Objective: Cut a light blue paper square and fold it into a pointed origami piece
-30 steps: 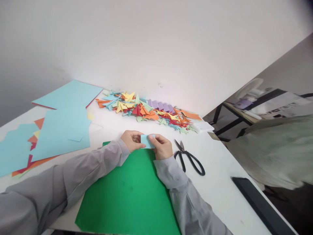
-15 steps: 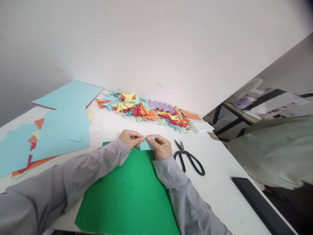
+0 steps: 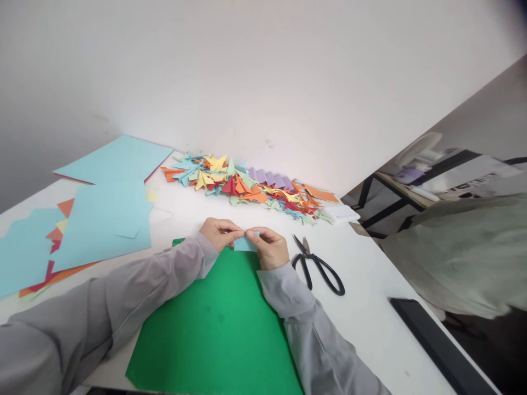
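A small light-blue piece of paper [image 3: 246, 244] is pinched between both hands above the far end of a green board [image 3: 222, 323]. My left hand [image 3: 219, 233] is closed, its thumb and fingertips on the paper's upper left edge. On the upper right edge, the thumb and fingers of my right hand [image 3: 272, 247] are closed too. The fingertips hide part of the top edge, so I cannot tell whether it is folded. Black-handled scissors [image 3: 315, 263] lie on the white table [image 3: 362, 307] to the right of my right hand, blades parted a little.
Along the wall stretches a pile of small folded paper planes [image 3: 242, 189] in many colours. Larger light-blue sheets [image 3: 111, 219] overlap coloured scraps on the left. A black flat object [image 3: 436, 340] lies at the right table edge. Beyond it shows a person's pale green clothing [image 3: 461, 252].
The blue paper has tilted and shifted slightly left in my fingers, and its visible part looks a little shorter. Both hands stay nearly in place.
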Demonstrator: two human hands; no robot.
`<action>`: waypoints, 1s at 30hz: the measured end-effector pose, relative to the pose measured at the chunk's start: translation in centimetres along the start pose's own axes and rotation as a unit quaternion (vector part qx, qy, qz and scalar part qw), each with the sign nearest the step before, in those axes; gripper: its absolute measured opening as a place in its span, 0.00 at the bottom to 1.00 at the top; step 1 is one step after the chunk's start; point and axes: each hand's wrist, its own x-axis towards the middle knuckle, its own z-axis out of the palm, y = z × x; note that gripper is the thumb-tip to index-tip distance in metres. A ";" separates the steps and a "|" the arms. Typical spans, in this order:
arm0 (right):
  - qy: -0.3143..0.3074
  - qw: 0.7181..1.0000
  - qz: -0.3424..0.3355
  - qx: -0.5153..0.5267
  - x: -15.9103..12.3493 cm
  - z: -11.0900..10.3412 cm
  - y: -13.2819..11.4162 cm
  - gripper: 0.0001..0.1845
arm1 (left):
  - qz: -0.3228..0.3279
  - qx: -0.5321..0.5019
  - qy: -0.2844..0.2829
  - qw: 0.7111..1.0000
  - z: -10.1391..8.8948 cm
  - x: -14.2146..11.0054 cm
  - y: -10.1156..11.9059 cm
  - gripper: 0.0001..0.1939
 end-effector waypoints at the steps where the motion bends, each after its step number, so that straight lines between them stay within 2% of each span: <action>1: -0.004 1.000 -0.005 -0.002 0.0 0.0 0.0 0.05 | 0.001 -0.001 -0.002 1.000 0.0 0.0 0.0 0.09; 6: -0.034 0.998 -0.048 -0.007 0.3 -0.3 0.3 0.04 | -0.004 -0.020 -0.018 1.000 0.0 0.1 0.0 0.10; 12: -0.011 1.000 -0.013 -0.025 0.6 -0.8 0.8 0.09 | -0.025 -0.029 -0.014 0.999 0.1 0.1 0.2 0.12; 19: -0.005 0.997 -0.040 -0.072 0.0 -0.2 -0.2 0.10 | -0.071 -0.018 -0.016 0.997 0.1 -0.1 0.8 0.13; 25: -0.002 0.998 0.044 -0.041 -0.2 0.1 -0.2 0.12 | -0.127 -0.103 0.030 0.986 -0.3 0.7 0.1 0.18; 30: -0.037 0.994 -0.004 -0.100 -0.4 0.2 -0.7 0.09 | -0.115 -0.072 0.006 0.991 -0.5 0.6 0.4 0.18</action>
